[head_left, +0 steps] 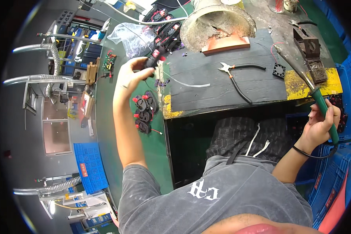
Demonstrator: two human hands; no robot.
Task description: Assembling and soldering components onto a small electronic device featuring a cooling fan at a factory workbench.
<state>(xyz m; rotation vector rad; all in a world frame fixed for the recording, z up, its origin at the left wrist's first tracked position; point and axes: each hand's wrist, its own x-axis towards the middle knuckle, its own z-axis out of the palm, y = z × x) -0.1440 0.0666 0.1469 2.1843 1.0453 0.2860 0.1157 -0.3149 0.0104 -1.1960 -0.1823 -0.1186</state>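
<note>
My left hand [129, 76] is raised at the left end of the bench, its fingers closed around a small black plastic part with red on it [156, 55]. In my right hand [319, 128] I grip the green handle of a soldering iron [321, 102]. The iron's tip points up and left, over the bench beside its dark metal stand [308, 45]. Diagonal cutters [231, 73] with black handles lie spread on the dark mat [201, 70]. A small black fan [279, 71] rests right of them. Near my left hand lies a thin clear strip [189, 84].
A crusted funnel-shaped hood [218, 21] stands at the back above an orange-brown block [227, 43]. Several black parts with red ends [143, 113] sit on the green surface at left. Further back is a clear plastic bag [132, 39]. Blue crates [327, 183] stand at right.
</note>
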